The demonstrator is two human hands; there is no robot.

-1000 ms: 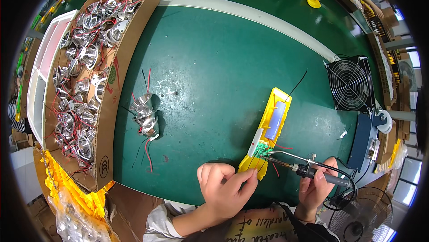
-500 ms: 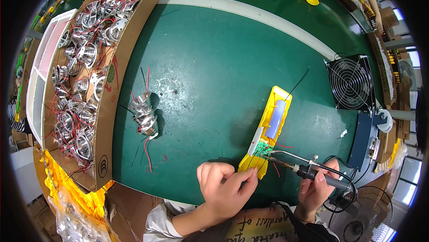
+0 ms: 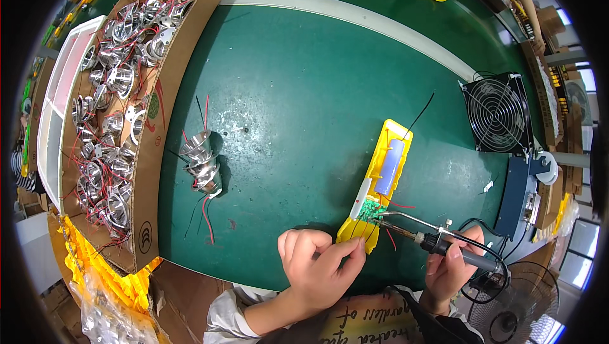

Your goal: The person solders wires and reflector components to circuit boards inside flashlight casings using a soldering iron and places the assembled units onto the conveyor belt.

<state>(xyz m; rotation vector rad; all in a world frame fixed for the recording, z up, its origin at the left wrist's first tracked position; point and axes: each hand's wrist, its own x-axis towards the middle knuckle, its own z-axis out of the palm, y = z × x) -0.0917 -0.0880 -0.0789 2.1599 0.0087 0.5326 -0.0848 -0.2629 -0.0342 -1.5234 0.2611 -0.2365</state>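
Note:
A yellow plastic housing (image 3: 396, 129) lies slantwise on the green table, holding a blue cylindrical battery (image 3: 389, 167) and a small green circuit board (image 3: 369, 210). Thin dark wires (image 3: 357, 228) run from the board toward me. At the housing's near end, my left hand (image 3: 320, 266) pinches a wire between thumb and forefinger; the fingertips hide its end. My right hand (image 3: 447, 271) grips a soldering iron (image 3: 434, 244) with a thin curved metal feed tube. The iron's tip reaches the board's right edge; contact is too small to tell.
At left, a cardboard box (image 3: 181, 80) holds many shiny reflector cups with wires. A short stack of reflector cups (image 3: 203, 165) lies to its right. A black fan (image 3: 496, 114) and blue-grey device (image 3: 509, 198) stand at right. Another person's arm (image 3: 528, 7) shows far right.
The whole view has shifted slightly. Both hands, the soldering iron and the housing keep nearly the same positions relative to each other.

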